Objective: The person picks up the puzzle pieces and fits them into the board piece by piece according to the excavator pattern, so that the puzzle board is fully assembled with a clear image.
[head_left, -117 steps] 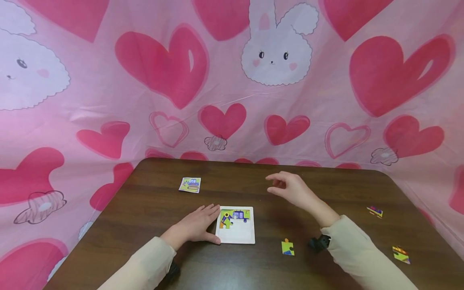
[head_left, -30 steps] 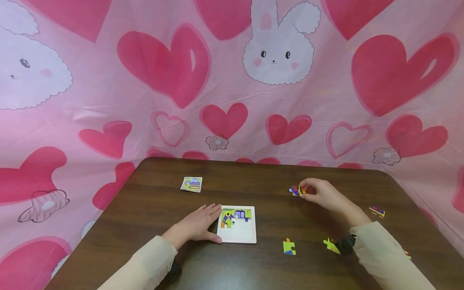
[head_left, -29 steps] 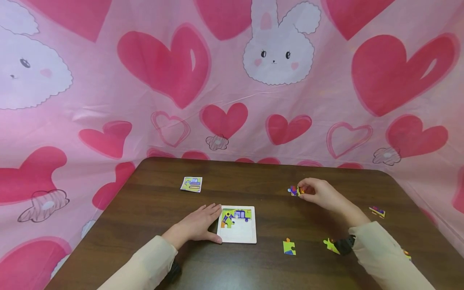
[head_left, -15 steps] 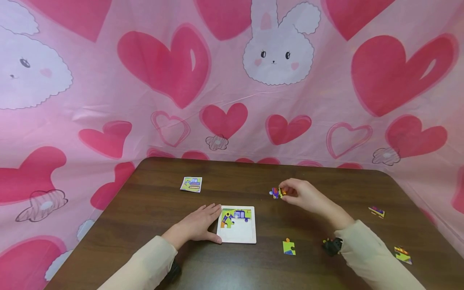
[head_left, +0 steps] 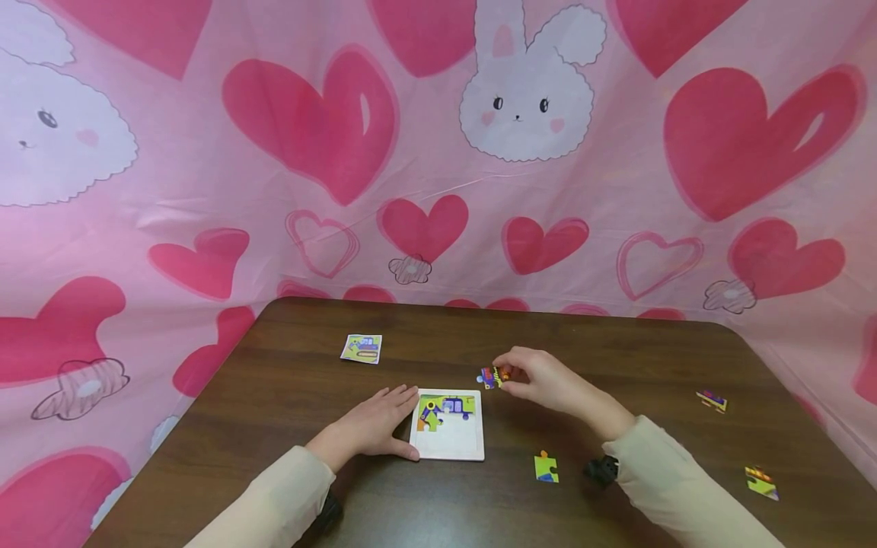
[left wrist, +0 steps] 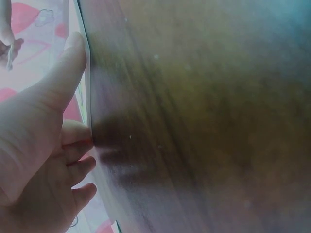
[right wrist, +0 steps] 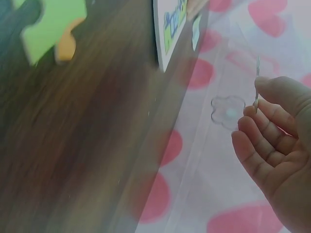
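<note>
My right hand (head_left: 544,380) pinches a purple, red and yellow jigsaw puzzle piece (head_left: 488,377) between thumb and fingers, raised above the table near the top right corner of the puzzle tray. The right wrist view shows that piece edge-on as a thin sliver (right wrist: 257,92). My left hand (head_left: 370,426) lies with straight fingers along the left edge of the white puzzle tray (head_left: 481,441), thumb at its lower left corner. Fitted pieces showing part of a digger picture (head_left: 445,405) fill the tray's top and left; its lower right shows bare white.
A green puzzle piece (head_left: 546,467) lies right of the tray. Farther right are a yellow-and-purple piece (head_left: 712,400) and a green-and-orange piece (head_left: 761,482). A small picture card (head_left: 361,348) sits toward the back left of the brown table (head_left: 438,502).
My right hand picked up the purple and red piece and carried it leftward and nearer to the tray. The left hand has stayed at the tray's edge.
</note>
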A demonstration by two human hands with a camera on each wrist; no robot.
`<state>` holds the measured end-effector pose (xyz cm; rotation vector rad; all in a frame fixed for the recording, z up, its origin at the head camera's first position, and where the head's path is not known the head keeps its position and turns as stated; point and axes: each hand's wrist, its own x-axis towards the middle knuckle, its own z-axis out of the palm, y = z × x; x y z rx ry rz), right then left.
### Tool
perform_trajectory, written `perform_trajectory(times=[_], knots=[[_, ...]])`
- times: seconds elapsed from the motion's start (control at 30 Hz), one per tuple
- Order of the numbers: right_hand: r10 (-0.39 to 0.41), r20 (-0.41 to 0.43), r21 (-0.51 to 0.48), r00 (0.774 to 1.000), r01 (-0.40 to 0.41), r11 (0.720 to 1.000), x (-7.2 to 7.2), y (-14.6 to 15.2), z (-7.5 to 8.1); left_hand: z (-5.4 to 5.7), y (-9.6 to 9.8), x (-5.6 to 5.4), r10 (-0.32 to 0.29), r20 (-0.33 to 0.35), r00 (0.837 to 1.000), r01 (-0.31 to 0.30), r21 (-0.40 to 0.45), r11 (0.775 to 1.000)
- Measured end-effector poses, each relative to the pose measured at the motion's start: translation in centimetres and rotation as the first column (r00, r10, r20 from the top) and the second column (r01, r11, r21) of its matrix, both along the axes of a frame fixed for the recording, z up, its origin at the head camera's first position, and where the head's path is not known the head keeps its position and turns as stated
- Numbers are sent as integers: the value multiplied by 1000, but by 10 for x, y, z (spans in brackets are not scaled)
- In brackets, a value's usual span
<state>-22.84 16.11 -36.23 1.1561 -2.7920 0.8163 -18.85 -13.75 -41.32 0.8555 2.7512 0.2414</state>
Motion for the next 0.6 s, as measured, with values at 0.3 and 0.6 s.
perform_trajectory(times=[0.3,0.6], knots=[[69,18,16,997,-69,997,7,-25,-5,-1,0,0,-2,-4,1000,2,-5,1000],[139,59,15,989,-140,990,11,-41,-12,0,0,-1,10,12,1000,-10,-11,1000]])
